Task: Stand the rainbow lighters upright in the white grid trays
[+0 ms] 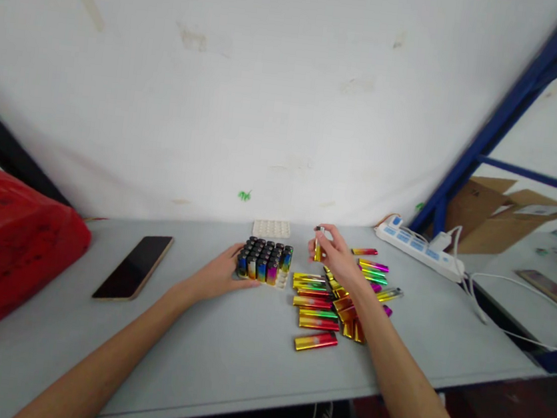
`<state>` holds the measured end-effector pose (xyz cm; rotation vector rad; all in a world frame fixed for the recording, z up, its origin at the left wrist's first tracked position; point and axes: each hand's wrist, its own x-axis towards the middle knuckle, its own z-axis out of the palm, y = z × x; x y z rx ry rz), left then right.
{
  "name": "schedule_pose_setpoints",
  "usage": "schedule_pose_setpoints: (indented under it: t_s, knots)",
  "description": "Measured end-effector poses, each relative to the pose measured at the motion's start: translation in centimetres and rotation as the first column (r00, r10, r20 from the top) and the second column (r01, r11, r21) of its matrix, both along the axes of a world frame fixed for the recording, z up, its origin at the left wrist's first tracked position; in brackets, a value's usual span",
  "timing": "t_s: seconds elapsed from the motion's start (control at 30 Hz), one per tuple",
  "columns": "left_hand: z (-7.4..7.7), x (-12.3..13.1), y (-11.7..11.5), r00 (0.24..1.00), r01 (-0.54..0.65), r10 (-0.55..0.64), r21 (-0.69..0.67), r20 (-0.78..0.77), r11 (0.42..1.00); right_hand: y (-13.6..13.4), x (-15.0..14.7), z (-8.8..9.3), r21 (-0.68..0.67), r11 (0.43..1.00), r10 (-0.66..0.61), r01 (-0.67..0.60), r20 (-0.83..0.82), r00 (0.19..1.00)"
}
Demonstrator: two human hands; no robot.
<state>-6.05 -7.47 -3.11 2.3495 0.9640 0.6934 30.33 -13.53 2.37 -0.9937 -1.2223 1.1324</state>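
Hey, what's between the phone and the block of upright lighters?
The head view shows the left hand against the lighters, then only bare grey tabletop across to the phone.

Our bare left forearm (127, 346) slants in from the near left of the lighter tray (281, 280); our left hand (225, 273) wraps its left side, thumb (246, 284) along the near edge. Our bare right forearm (395, 353) comes from the near right; our right hand (333, 250), right of the tray, is closed in a pinch.
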Motion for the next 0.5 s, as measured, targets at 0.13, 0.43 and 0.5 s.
schedule_pose_setpoints:
  t_s: [0.13, 0.43, 0.5]
  knots:
    - [0.1, -0.1, 0.0, 1.0, 0.0, 0.0, -0.001, -0.001, 1.0, 0.0, -2.2, -0.6, -0.045, 0.996, 0.087, -0.082, 0.128, 0.988]
    - [0.1, -0.1, -0.1, 1.0, 0.011, -0.012, 0.018, 0.013, 1.0, -1.1, -4.3, -0.4, 0.184, 0.983, -0.12, 0.027, 0.517, 0.847]
    - [0.1, 0.0, -0.2, 1.0, 0.017, -0.017, 0.021, 0.013, 1.0, -1.2, -4.3, -0.5, 0.192, 0.981, -0.139, 0.041, 0.534, 0.834]
